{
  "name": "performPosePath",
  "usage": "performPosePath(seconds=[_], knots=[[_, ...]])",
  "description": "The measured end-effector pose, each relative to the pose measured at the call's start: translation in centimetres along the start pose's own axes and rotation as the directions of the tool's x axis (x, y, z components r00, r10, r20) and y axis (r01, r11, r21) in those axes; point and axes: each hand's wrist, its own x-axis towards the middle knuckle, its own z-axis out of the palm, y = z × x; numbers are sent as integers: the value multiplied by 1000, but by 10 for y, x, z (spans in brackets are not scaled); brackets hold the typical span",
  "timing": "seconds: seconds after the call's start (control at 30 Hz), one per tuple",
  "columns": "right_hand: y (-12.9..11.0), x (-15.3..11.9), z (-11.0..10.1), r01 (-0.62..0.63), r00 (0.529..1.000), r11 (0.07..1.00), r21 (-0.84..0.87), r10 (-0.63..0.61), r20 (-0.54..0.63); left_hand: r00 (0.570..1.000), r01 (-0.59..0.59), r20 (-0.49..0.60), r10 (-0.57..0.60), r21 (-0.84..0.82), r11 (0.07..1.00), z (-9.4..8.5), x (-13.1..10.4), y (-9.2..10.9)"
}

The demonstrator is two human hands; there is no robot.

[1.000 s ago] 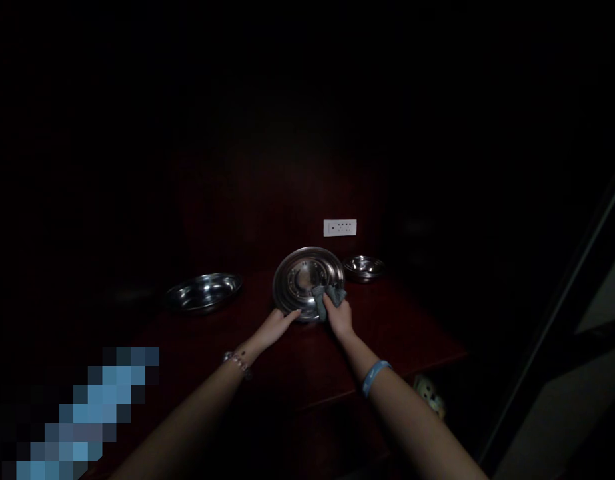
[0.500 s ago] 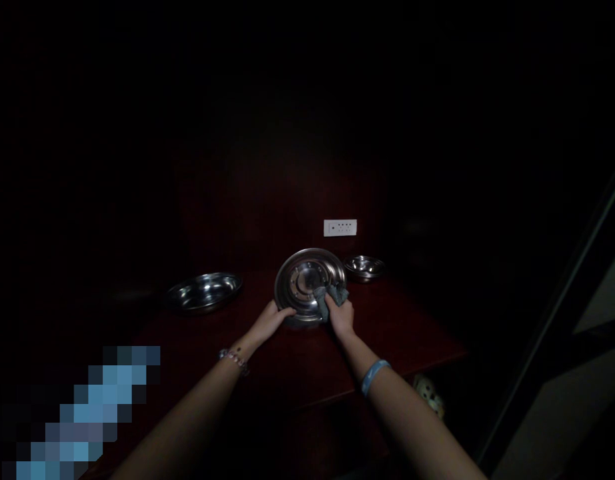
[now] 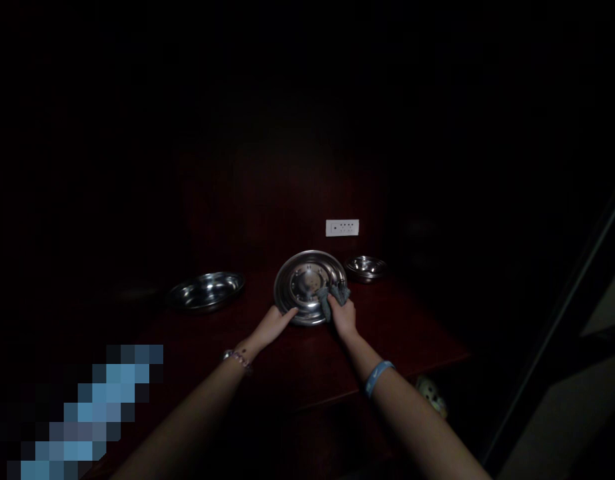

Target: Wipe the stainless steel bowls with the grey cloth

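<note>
A round, shiny steel basin (image 3: pixel 307 283) is held tilted up above the dark red table (image 3: pixel 307 373), its hollow side facing me. My left hand (image 3: pixel 274 325) grips the lower left rim, thumb over the edge and the other fingers hidden behind. In my right hand (image 3: pixel 344 318) a crumpled grey-green cloth (image 3: pixel 325 303) is pinched against the basin's lower right inner side. The fingers under the cloth are partly hidden.
Another steel basin (image 3: pixel 207 291) rests on the table to the left. Smaller steel bowls (image 3: pixel 366 268), seemingly stacked, stand at the back right. A white socket panel (image 3: pixel 342 228) is on the back wall. Something pale and spotted (image 3: pixel 431 393) shows below the table's right edge.
The basin's tilt has shifted slightly, and the reflection in its centre differs. My right hand and the cloth have moved a little down and right. Both hands keep their hold.
</note>
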Motion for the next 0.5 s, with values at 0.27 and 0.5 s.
performPosePath(seconds=[0.27, 0.5], knots=[[1, 2, 0, -15, 1000, 1000, 4, 15, 3, 1000, -6, -1, 6, 6, 1000, 0, -2, 0], [1, 1, 0, -3, 1000, 1000, 13, 3, -9, 1000, -11, 10, 11, -6, 1000, 1, -1, -2]])
